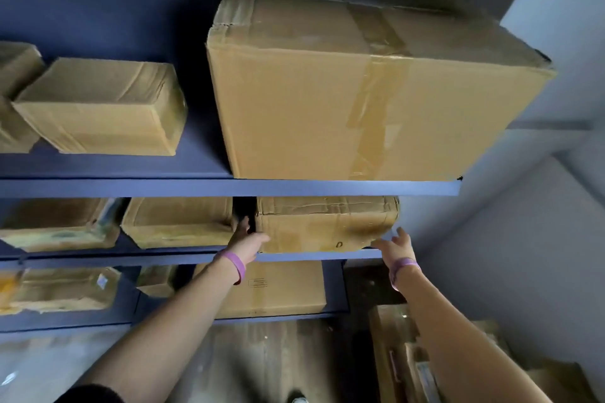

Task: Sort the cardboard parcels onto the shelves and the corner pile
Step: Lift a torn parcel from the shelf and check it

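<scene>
Fingertips of the left hand vanish into the dark gap beside the dented parcel, so its grip cannot be told, while the right hand spreads open at the parcel's lower right corner on the middle shelf.

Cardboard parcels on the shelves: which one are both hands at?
The dented parcel at the right end, directly under the big taped box; left hand and right hand flank it.
</scene>
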